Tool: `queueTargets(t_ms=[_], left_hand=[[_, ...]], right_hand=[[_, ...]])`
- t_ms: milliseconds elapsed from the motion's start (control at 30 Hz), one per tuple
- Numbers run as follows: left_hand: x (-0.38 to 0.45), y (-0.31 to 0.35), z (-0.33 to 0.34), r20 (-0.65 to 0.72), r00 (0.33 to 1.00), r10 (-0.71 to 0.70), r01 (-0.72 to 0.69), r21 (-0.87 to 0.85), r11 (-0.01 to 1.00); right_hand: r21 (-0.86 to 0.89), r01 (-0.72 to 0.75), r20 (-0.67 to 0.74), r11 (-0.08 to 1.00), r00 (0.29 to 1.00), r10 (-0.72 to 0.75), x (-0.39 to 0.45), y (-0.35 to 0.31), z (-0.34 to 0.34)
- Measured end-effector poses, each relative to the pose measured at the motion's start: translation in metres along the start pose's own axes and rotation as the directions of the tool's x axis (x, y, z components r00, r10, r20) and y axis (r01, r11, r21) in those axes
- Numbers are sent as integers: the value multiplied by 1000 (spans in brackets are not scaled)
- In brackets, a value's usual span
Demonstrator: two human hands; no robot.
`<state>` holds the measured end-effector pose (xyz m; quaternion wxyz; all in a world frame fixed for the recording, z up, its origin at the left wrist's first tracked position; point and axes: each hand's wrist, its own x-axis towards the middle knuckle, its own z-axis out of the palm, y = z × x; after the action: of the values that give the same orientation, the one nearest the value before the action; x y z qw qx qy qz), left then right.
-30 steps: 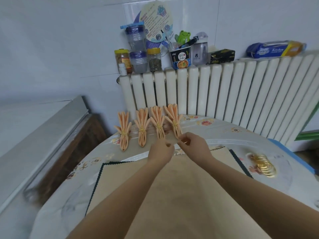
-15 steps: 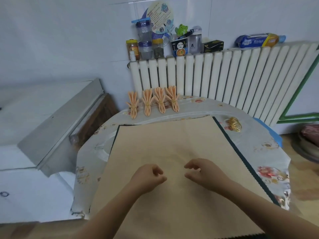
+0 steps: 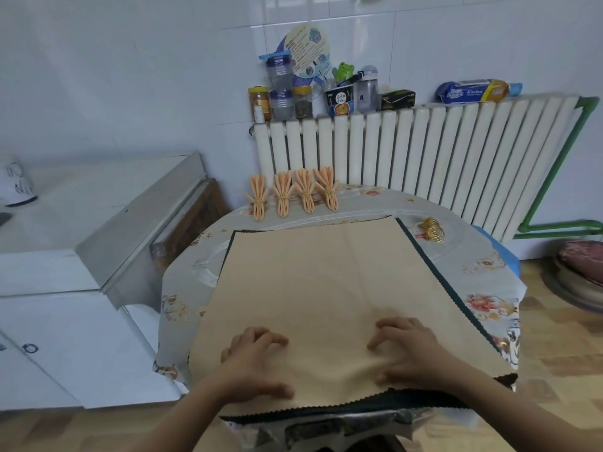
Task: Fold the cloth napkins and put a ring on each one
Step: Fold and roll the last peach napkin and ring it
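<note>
Both hands lie on the tan napkin (image 3: 326,282), fingers bent, grip holding nothing: left hand (image 3: 254,360), right hand (image 3: 408,350). A blue pack (image 3: 473,92) reads "Kitchen".

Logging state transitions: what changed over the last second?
Both hands drew back from the rightmost of the four ringed napkins to the near edge of the flat beige napkin. Left hand and right hand now press it, fingers spread. Ringed napkins and gold rings unmoved.
</note>
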<state>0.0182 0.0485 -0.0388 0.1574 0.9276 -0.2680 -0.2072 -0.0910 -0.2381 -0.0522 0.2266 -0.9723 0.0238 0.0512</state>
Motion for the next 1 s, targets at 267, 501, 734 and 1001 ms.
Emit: queueTargets(t_ms=[267,501,734,1001], left_hand=[[-1,7,-2,46,999,-21,23,-40,999],[11,11,-3,-180,981,-74,54,-117,992],[22,4,-60,-13,1000,20,-21,-167,986],[51,4,-104,190,982,6,-4,-10,1000]], right_hand=[[195,-89,-93,977,990,109,14,-8,-10],[265,-125,-80,956,985,151,19,-8,-29],[264,-124,-13,957,991,132,30,-7,-64],[85,-117,199,990,975,98,60,-8,-104]])
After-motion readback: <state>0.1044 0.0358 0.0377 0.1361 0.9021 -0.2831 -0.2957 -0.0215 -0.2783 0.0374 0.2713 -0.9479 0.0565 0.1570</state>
